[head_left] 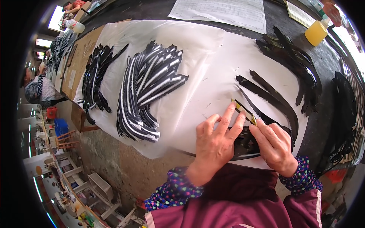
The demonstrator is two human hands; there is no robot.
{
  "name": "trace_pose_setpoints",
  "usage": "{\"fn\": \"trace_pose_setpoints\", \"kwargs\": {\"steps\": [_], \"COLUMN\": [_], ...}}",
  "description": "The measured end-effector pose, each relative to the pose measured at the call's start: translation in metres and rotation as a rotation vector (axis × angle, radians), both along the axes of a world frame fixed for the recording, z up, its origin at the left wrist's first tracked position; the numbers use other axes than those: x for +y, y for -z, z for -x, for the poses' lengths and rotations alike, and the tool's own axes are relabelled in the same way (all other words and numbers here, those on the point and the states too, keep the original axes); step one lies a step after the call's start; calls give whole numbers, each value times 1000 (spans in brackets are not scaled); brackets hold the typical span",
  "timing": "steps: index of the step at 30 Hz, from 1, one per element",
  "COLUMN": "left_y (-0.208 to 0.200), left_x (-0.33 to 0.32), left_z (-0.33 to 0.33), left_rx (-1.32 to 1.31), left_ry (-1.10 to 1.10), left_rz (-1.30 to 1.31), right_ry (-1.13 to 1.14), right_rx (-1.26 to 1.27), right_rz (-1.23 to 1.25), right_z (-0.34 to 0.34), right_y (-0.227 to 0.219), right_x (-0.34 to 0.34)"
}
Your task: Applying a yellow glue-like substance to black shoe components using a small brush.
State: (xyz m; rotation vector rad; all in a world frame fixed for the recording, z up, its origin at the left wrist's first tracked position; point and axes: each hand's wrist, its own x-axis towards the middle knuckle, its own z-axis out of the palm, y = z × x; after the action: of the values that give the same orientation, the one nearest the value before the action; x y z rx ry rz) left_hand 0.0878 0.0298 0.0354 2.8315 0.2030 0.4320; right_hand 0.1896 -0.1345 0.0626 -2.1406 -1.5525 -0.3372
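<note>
My left hand (218,138) lies with its fingers stretched out, two fingertips pressing on a short black strip with yellow edges (238,106). At the other end of this strip, my right hand (274,144) has its thumb and fingers pinched together on it. A long pointed black strip (249,100) runs beside it, toward the right fingers. More curved black strips (279,98) rest on the white sheet (197,125) just beyond my hands. Under and between my hands lie further black pieces (247,146), partly hidden by the fingers.
A fanned bundle of black-and-white strips (142,89) lies left of my hands, with a darker bundle (97,78) farther left. Glossy black strips (298,72) lie at the far right, near a bottle of yellow liquid (316,33). A printed grid sheet (220,13) is at the back.
</note>
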Motion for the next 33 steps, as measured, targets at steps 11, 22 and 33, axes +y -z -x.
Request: {"fn": "trace_pose_setpoints", "kwargs": {"steps": [11, 22, 33], "left_y": [2, 3, 0], "left_x": [1, 2, 0], "left_z": [-1, 0, 0], "left_rx": [-49, -40, -17], "left_ry": [9, 1, -17], "left_rz": [-13, -21, 42], "right_ry": [5, 76, 215], "right_rx": [-20, 354, 951], "right_rz": [18, -162, -234], "right_z": [0, -7, -18], "right_y": [-1, -23, 3], "right_x": [2, 23, 48]}}
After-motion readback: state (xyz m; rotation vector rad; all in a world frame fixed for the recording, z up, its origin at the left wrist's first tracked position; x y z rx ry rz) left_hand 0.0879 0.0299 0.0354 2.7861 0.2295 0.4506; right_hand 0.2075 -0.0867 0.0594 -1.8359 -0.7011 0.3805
